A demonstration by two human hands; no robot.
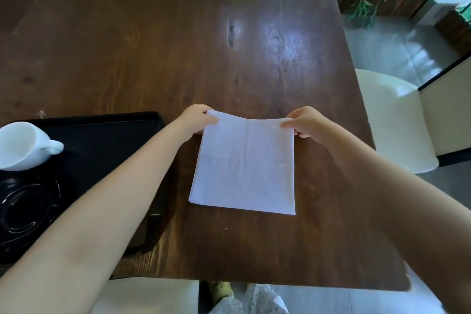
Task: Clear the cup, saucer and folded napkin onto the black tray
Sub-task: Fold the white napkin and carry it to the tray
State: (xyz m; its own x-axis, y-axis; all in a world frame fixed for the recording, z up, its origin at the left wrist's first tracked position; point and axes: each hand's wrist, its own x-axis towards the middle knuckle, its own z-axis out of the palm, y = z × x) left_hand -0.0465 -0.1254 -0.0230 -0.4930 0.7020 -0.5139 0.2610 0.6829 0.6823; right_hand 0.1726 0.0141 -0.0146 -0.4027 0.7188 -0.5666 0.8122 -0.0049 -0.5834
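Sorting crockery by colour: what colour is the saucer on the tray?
Glossy black, like the tray under it; the saucer shows in the head view.

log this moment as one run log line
step: napkin fold | left hand, right hand: pinching far corners | cup, saucer: on tray

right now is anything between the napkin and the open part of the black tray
Nothing visible. Both hands, left hand and right hand, pinch the napkin at its far corners. The tray lies directly left; cup and saucer sit at its left end.
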